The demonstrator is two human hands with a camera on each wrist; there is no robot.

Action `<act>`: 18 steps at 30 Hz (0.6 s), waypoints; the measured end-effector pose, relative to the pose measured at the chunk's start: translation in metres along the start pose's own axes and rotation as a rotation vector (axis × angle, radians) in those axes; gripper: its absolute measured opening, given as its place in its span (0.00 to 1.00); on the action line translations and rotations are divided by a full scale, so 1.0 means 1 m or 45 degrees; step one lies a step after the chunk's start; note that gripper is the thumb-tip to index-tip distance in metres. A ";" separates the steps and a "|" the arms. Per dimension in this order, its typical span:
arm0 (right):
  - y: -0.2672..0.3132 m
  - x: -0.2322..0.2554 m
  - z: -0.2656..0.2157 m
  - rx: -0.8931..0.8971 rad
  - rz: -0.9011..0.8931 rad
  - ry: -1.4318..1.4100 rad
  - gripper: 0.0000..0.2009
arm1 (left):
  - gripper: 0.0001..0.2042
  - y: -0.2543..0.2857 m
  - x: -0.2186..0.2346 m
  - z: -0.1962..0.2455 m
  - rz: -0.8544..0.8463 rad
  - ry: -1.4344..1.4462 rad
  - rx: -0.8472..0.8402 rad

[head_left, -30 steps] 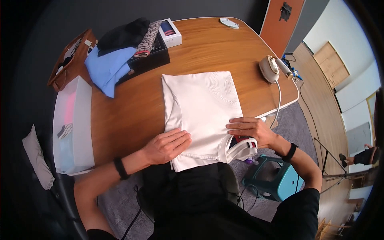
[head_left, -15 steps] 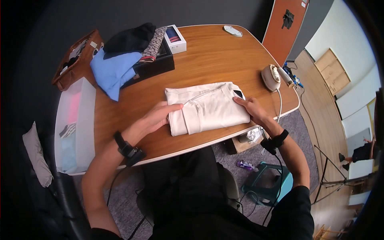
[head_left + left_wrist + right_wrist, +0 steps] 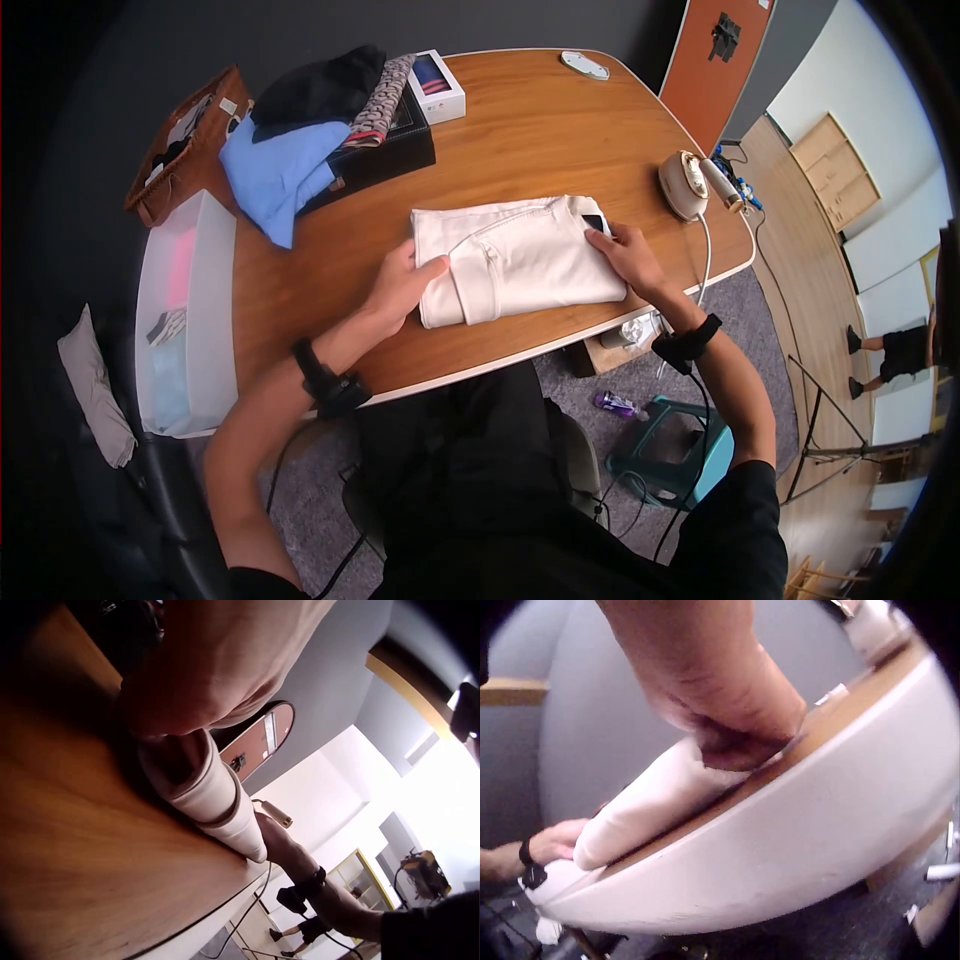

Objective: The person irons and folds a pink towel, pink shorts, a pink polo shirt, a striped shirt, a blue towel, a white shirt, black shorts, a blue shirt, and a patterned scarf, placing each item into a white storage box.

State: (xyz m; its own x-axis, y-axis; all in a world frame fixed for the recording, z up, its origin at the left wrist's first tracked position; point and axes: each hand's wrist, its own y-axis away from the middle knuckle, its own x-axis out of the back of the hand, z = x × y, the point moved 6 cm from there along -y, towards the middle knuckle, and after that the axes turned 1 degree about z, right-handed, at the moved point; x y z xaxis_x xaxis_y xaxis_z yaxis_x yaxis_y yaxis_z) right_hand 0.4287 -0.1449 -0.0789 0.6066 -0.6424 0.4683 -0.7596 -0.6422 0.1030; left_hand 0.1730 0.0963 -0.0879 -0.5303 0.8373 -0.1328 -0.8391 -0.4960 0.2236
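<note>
A folded white shirt (image 3: 535, 265) lies on the wooden table near its front edge, with a dark patch showing at its far right corner. My left hand (image 3: 398, 288) grips the left end, thumb on top and fingers hidden beneath the cloth. At the opposite end, my right hand (image 3: 632, 258) holds the fabric in the same way, its thumb beside the dark patch. Thick rolled layers of the shirt (image 3: 214, 802) show end-on in the left wrist view. From the right wrist, the bundle (image 3: 649, 802) appears lying along the table's white edge.
A garment steamer (image 3: 683, 188) stands at the right with its hose over the edge. Back left are a black box (image 3: 385, 155) topped with clothes, a white box (image 3: 438, 88), a brown basket (image 3: 190, 150) and a translucent bin (image 3: 210, 330). A teal stool (image 3: 665, 455) stands below.
The shirt lay flatter with both hands resting on it; its near part has been folded away from me, making a shorter bundle. Both hands now grip its ends, and it has shifted slightly since.
</note>
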 end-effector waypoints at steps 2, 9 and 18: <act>0.004 0.006 -0.016 0.097 0.077 0.369 0.25 | 0.19 0.008 0.000 0.005 -0.008 -0.015 0.006; 0.013 -0.002 -0.041 0.017 -0.047 0.222 0.24 | 0.24 0.033 -0.007 0.011 -0.246 -0.116 0.028; 0.009 -0.014 -0.052 -0.027 -0.103 -0.611 0.21 | 0.25 0.023 -0.007 0.024 -0.167 -0.097 -0.215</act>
State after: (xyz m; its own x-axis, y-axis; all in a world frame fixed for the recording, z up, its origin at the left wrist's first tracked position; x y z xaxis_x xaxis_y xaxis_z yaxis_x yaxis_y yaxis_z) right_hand 0.4014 -0.1200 -0.0383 0.6996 -0.7145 0.0013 -0.7073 -0.6923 0.1428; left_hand 0.1601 0.0845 -0.0586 -0.4097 0.9091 -0.0752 -0.9122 -0.4075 0.0432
